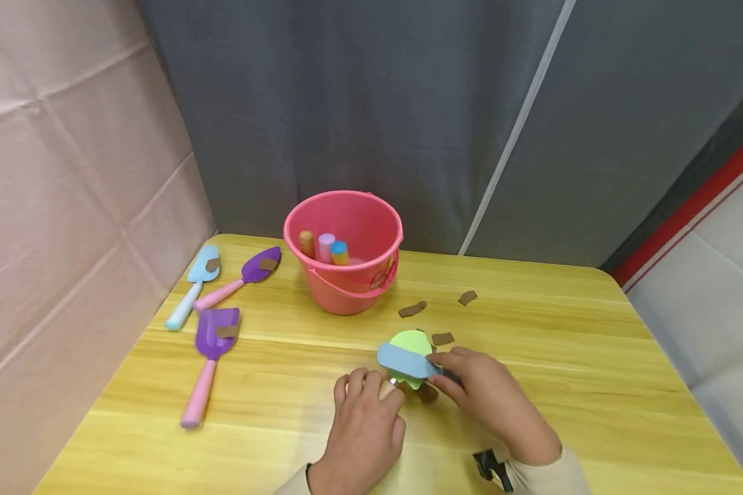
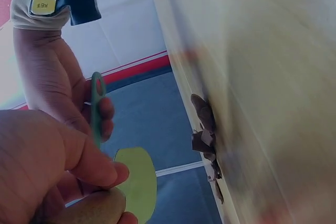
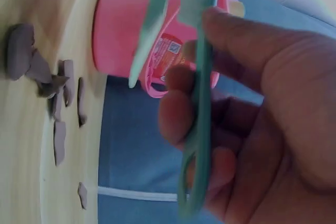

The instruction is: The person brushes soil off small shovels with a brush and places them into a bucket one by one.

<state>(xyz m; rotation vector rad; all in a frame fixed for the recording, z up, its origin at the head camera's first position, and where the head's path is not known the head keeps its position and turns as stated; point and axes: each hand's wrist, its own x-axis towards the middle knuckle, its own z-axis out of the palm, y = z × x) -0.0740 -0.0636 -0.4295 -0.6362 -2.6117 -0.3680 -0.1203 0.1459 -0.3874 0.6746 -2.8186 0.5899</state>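
Lwr ctr of frame | L grip (image 1: 365,427) closed round wood hdl of green trowel (image 1: 412,339), prob. steadying it | R grip (image 1: 488,393) pinches blue spatula (image 1: 402,359) over blade

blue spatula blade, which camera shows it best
The head view: the blade lies broadside and nearly whole, beside the right hand. The right wrist view shows only part, cut off by the top edge. The left wrist view shows its handle, but I can't make out the blade.
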